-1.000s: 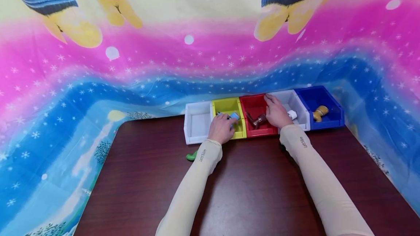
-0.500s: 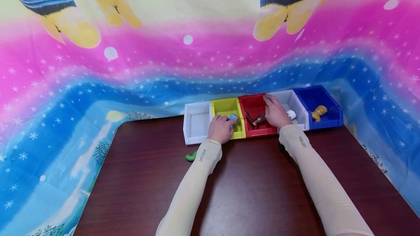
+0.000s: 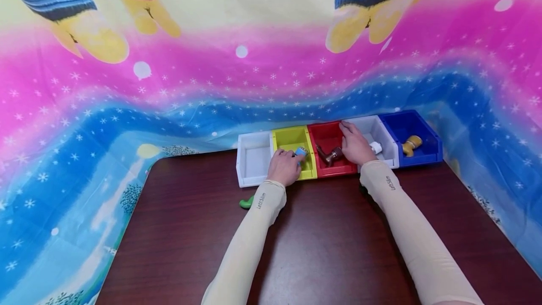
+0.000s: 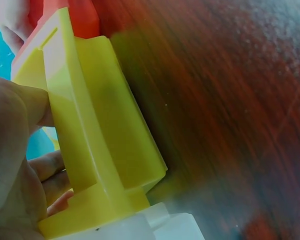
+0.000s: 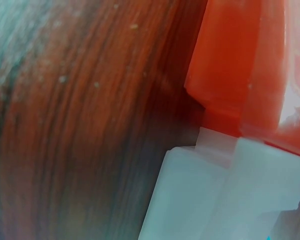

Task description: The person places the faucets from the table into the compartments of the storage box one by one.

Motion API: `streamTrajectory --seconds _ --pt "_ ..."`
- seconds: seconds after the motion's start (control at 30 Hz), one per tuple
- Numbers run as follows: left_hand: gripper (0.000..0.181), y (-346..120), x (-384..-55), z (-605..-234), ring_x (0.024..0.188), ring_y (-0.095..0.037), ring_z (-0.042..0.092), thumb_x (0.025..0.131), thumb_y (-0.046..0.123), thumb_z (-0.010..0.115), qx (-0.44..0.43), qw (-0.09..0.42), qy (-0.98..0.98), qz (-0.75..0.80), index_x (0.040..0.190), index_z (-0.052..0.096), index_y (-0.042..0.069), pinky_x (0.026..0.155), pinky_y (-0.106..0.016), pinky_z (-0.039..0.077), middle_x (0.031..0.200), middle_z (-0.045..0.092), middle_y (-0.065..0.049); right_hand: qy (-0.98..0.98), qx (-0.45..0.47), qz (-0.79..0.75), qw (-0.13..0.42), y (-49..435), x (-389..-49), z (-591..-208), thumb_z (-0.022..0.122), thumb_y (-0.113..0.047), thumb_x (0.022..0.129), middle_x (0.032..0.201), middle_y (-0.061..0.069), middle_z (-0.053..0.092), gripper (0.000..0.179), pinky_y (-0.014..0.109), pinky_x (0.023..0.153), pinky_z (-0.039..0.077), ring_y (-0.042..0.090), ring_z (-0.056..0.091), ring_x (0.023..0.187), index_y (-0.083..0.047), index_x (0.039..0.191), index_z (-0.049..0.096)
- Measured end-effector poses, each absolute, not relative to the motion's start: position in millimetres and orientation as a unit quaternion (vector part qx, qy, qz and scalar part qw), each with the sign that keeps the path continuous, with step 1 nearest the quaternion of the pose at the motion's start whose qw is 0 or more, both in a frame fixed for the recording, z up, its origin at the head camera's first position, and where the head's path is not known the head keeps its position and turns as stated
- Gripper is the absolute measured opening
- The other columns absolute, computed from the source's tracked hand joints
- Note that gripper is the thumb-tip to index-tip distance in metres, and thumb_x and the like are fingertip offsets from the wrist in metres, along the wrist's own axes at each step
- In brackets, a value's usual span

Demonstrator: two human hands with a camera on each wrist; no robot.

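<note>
My left hand (image 3: pixel 284 167) reaches over the front of the yellow bin (image 3: pixel 312 169). Its fingers and thumb are bent about a small light blue piece (image 3: pixel 300 151) with a patterned end; its kind is not clear. In the left wrist view, blue shows between thumb and fingers behind the yellow front wall (image 4: pixel 80 120). My right hand (image 3: pixel 357 146) rests over the wall between the red bin (image 3: pixel 323 133) and a white bin (image 3: pixel 385 152), fingers stretched forward, thumb hidden. Just left of it, in the red bin, lies a brown bent piece with a cylindrical end (image 3: pixel 332 156).
Another white bin (image 3: pixel 255 156) stands at the row's left end. At the right, a blue bin (image 3: pixel 406 126) holds a tan piece (image 3: pixel 411 146). A white piece (image 3: pixel 375 148) lies beside my right hand. A green curved piece (image 3: pixel 246 202) is on the table (image 3: pixel 190 239), partly under my left sleeve.
The light blue piece has turned a little, and its patterned end shows more. My left fingers have shifted slightly; my right hand stays in place.
</note>
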State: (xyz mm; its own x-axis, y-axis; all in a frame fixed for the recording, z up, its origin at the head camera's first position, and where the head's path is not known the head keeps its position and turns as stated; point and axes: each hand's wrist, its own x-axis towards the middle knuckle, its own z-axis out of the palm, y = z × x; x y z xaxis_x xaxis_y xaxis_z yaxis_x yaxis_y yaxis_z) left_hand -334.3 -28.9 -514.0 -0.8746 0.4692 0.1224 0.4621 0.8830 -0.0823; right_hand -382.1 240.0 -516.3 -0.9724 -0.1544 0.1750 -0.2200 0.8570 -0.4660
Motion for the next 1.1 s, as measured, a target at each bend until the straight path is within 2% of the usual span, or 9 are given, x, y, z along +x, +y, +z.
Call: streamTrajectory --seconds 0.53,1.1 --pt "0.033 -30.0 -332.4 -517.9 0.114 -0.015 0.067 0.105 0.03 0.051 -0.239 0.071 -0.968 0.035 0.131 0.07 0.039 0.11 -0.037 0.041 0.126 0.072 0.003 -0.961 0.1 0.254 0.053 238.8 -380.6 -516.5 0.041 -0.012 0.108 0.171 0.015 0.022 0.058 0.058 0.123 0.026 0.039 0.022 0.156 -0.001 0.164 0.026" --pt "0.035 -28.1 -331.1 -509.4 0.123 -0.015 0.064 0.107 0.032 0.046 -0.238 0.047 -0.968 0.057 0.135 0.066 0.039 0.111 -0.038 0.04 0.135 0.068 0.003 -0.962 0.089 0.253 0.052 238.2 -379.7 -512.0 0.041 -0.014 0.109 0.171 0.014 0.021 0.059 0.058 0.123 0.026 0.039 0.023 0.156 -0.003 0.164 0.026"
